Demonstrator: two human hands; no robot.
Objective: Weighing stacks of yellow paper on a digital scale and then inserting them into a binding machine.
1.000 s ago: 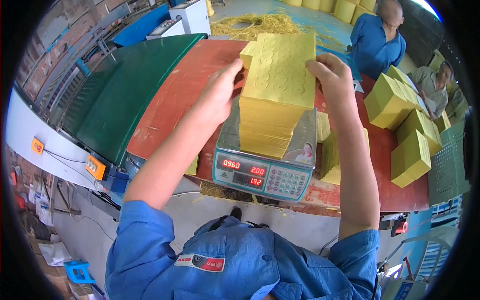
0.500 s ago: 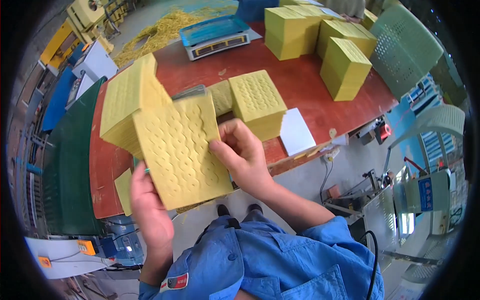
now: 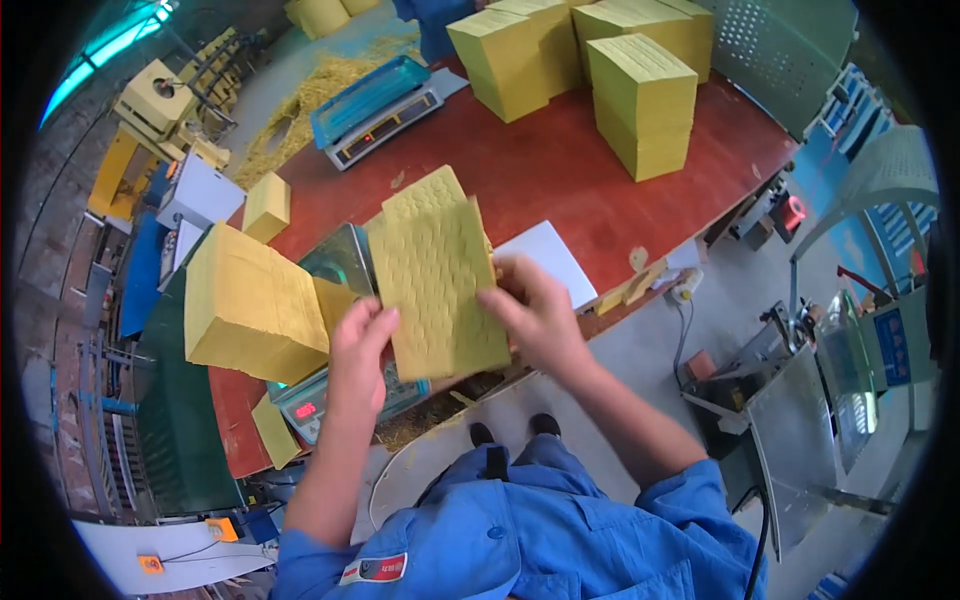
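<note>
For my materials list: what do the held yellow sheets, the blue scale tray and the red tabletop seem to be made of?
Yellow sheets: probably matte, coarse paper; thin, with embossed patterns.
Blue tray: likely smooth plastic or coated metal; even, soft sheen.
Red tabletop: perhaps painted wood, dull; pale worn spots.

Looks down on a red table [image 3: 540, 170]. Holds embossed yellow sheets [image 3: 440, 290] between the left hand [image 3: 360, 350], at their left edge, and the right hand [image 3: 540, 310], at their right edge. Shows a large yellow stack [image 3: 260, 305] left of the sheets, partly hiding a teal scale [image 3: 305, 407] with red digits. Includes, farther back, a blue-trayed scale [image 3: 375, 110] and, upper right, more yellow stacks [image 3: 645, 115].
</note>
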